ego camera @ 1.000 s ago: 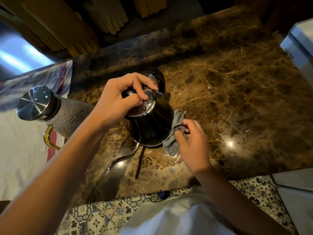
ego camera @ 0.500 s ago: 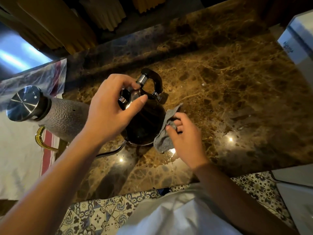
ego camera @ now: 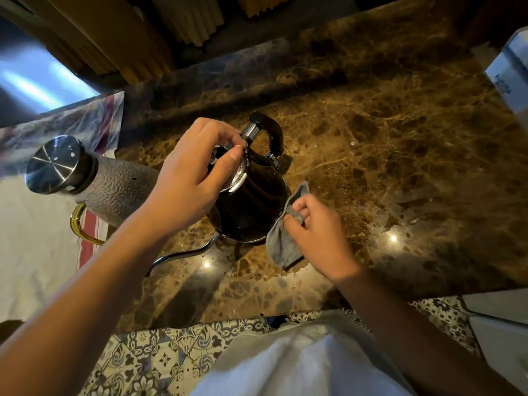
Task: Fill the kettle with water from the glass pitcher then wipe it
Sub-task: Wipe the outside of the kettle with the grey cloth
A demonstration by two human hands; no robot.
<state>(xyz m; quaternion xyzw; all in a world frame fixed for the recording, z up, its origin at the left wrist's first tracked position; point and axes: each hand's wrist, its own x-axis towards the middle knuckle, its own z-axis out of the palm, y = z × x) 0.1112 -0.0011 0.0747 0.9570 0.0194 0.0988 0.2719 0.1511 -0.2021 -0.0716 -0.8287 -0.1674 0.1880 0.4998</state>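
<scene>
The left hand [ego camera: 183, 184] lay over the top of the kettle [ego camera: 251, 201], its grip curled round the lid [ego camera: 235, 178], thumb and fingertips pinching at the lid's rim near the base of the handle [ego camera: 267, 128]. The right hand [ego camera: 317, 238] held a grey cloth [ego camera: 283, 244], its grip pinching a fold between thumb and curled fingers, and pressed the cloth against the right side of the kettle's dark body. The lower part of the cloth hung down to the counter [ego camera: 400, 144] (whether it touched the surface could not be told).

The kettle stood upright on the brown marbled counter, near its middle. Its thin gooseneck spout [ego camera: 183, 254] ran out low to the left and toward the person. Its black handle arched over the far side of the lid, joined by a bright metal collar.

The glass pitcher [ego camera: 114, 190] stood just to the left of the kettle, partly behind the left forearm, with a steel cap [ego camera: 53, 164] on top and an amber handle [ego camera: 78, 224] on its near side. It rested on a white towel with red stripes [ego camera: 88, 238] at the counter's left end.

Small wet spots and lamp glints showed on the counter around the kettle. A pale box [ego camera: 508, 72] stood at the far right edge. Patterned floor tiles [ego camera: 160, 358] showed below the counter's near edge.
</scene>
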